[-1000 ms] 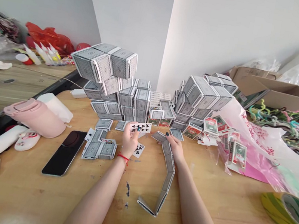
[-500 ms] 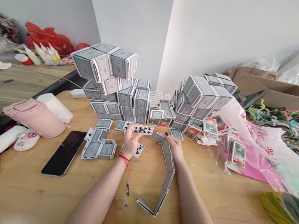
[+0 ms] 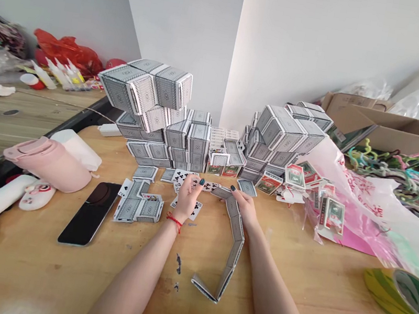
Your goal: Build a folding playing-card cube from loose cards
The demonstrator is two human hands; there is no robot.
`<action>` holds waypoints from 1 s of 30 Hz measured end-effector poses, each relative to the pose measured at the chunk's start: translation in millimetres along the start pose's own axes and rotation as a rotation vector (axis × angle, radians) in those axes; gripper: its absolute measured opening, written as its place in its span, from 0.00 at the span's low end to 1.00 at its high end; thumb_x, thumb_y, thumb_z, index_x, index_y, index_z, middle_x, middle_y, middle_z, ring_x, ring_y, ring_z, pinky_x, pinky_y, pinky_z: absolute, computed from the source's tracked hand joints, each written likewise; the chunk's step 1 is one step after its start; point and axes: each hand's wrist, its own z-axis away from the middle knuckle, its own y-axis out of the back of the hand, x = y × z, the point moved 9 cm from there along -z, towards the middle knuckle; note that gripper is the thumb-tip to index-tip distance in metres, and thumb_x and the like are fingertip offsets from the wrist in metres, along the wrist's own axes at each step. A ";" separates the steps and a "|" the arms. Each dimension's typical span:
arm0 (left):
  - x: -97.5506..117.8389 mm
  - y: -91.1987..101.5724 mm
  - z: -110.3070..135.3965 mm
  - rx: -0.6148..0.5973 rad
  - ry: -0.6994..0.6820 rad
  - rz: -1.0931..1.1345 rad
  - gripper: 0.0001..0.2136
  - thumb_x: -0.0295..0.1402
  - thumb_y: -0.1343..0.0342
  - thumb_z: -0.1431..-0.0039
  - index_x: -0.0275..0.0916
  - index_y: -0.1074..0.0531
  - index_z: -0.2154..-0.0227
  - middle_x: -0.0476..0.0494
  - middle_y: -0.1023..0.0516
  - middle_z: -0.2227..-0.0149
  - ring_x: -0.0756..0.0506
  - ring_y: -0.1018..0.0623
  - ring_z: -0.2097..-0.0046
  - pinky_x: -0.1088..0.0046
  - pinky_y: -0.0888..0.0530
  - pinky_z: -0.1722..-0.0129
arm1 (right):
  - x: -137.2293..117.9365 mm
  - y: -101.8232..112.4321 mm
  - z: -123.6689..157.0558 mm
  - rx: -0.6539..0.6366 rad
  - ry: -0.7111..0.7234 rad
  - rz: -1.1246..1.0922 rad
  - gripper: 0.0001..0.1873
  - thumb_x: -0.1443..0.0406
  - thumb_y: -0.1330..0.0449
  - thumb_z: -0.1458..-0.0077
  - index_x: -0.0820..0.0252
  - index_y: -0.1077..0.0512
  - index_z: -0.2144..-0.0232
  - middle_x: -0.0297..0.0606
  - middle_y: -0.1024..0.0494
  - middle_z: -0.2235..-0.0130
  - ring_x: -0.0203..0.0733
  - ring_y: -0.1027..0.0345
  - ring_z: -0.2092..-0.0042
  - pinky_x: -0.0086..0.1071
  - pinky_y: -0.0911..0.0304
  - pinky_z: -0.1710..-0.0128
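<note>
My left hand (image 3: 187, 198) is closed, thumb up, on a playing card (image 3: 210, 187) with club pips that spans the gap toward my right hand; its fingers partly hide that card. My right hand (image 3: 245, 209) pinches the upper end of a jointed strip of folded playing cards (image 3: 236, 230), backs patterned grey. The strip curves down and bends left at its near end on the table. Beneath and beside my left hand lie loose face-up club cards (image 3: 196, 211). Flat folded card pieces (image 3: 133, 200) rest left of it.
Behind my hands rise stacked card blocks, one tower on the left (image 3: 143, 93) and one on the right (image 3: 277, 130). A phone (image 3: 90, 212) and pink cup (image 3: 49, 163) stand left. Card boxes (image 3: 331, 217), yellow tape (image 3: 400, 296) and a cardboard box (image 3: 404, 135) are right.
My left hand has turned and shifted slightly right, its thumb moving toward the strip and covering more of the card. My right hand and the strip stay nearly in place.
</note>
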 end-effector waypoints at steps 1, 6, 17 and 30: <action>-1.7 -0.5 -0.3 0.006 0.017 0.025 0.12 0.43 0.50 0.44 0.39 0.37 0.70 0.50 0.36 0.73 0.50 0.32 0.70 0.74 0.30 0.67 | 0.4 -0.6 0.1 -0.009 0.001 0.017 0.22 0.47 0.42 0.55 0.60 0.24 0.77 0.36 0.24 0.78 0.36 0.41 0.79 0.29 0.52 0.79; -13.3 -5.2 -1.7 0.016 0.147 0.190 0.12 0.41 0.45 0.50 0.39 0.38 0.72 0.52 0.38 0.73 0.52 0.34 0.73 0.74 0.27 0.74 | -2.9 -1.4 2.1 -0.010 0.052 0.069 0.23 0.48 0.44 0.53 0.62 0.24 0.78 0.37 0.25 0.78 0.33 0.45 0.80 0.28 0.54 0.80; -16.3 -0.6 -0.5 0.044 0.160 0.161 0.10 0.37 0.45 0.50 0.39 0.39 0.71 0.48 0.34 0.67 0.51 0.30 0.69 0.71 0.24 0.72 | -8.9 -2.2 1.2 0.012 0.117 0.140 0.24 0.49 0.44 0.52 0.62 0.26 0.84 0.34 0.30 0.82 0.33 0.45 0.78 0.28 0.51 0.77; -4.7 7.1 0.7 0.064 0.039 -0.145 0.09 0.37 0.46 0.48 0.40 0.39 0.71 0.48 0.30 0.68 0.51 0.29 0.69 0.76 0.31 0.69 | -10.3 -4.9 -0.8 -0.008 0.159 0.207 0.24 0.48 0.45 0.52 0.61 0.29 0.85 0.35 0.29 0.80 0.36 0.40 0.75 0.28 0.47 0.75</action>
